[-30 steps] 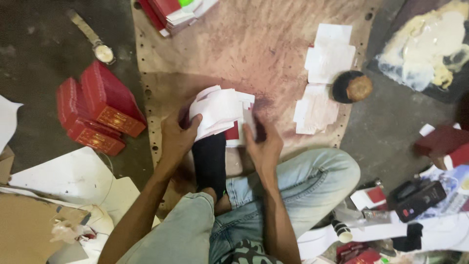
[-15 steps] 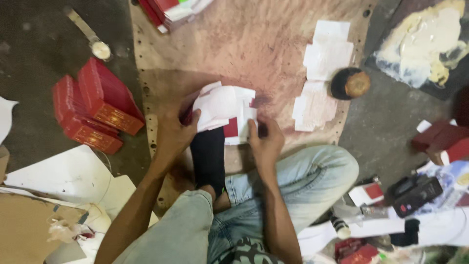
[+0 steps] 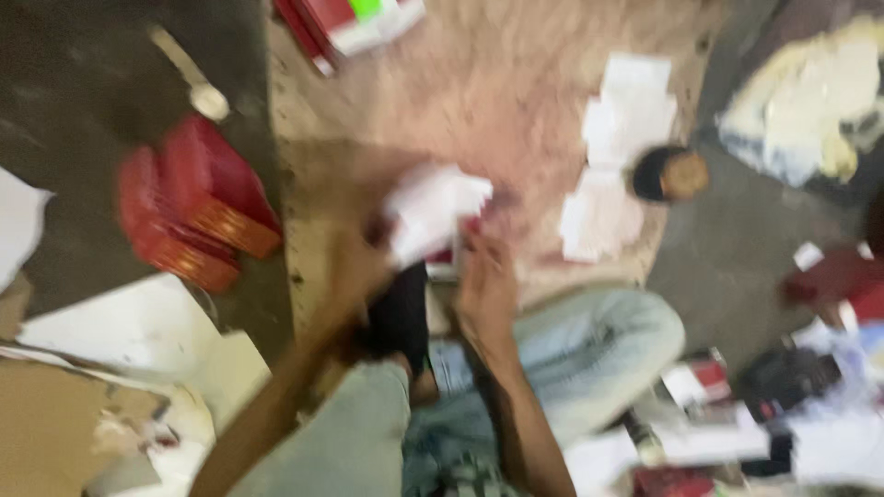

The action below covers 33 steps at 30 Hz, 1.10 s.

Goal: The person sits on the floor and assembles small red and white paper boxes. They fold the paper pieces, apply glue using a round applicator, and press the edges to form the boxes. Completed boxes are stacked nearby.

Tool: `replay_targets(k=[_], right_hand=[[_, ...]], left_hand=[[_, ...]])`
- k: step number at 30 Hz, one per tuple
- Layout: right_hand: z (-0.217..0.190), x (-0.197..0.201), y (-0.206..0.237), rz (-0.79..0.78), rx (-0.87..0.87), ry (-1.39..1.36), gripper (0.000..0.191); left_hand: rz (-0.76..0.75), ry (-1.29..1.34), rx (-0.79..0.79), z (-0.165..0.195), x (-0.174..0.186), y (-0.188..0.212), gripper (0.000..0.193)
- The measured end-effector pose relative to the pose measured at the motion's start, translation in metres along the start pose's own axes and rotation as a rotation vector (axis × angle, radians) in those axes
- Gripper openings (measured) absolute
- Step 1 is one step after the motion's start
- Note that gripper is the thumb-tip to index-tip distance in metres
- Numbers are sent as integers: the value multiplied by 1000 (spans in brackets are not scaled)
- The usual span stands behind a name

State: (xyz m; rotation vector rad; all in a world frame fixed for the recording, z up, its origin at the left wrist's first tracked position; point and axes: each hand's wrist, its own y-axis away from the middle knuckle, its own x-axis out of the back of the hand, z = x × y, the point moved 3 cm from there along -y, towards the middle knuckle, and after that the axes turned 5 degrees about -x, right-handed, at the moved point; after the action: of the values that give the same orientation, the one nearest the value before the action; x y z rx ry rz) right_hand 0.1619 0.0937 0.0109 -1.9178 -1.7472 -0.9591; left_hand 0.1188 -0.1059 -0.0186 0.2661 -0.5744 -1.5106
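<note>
blurred frame | left hand at white paper stack, grip unclear | right hand touching stack's near edge, closure unclear | stack on brown mat ahead of crossed legs | red boxes left, loose white sheets right
</note>
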Motion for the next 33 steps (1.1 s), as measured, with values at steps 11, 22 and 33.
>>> replay_targets(k=[11,22,33], right_hand=[[4,-2,-2,-28,-83,-39,41],[5,-7,4,-7,-66,-30,42],[2,-6,5,-17,-199,-148,38]], left_hand=[[-47,200,71,-20,-9,-1,40],[-23,7,-86,-21,-13,-2,41],[-64,104,-34,-19,-5,-1,42]])
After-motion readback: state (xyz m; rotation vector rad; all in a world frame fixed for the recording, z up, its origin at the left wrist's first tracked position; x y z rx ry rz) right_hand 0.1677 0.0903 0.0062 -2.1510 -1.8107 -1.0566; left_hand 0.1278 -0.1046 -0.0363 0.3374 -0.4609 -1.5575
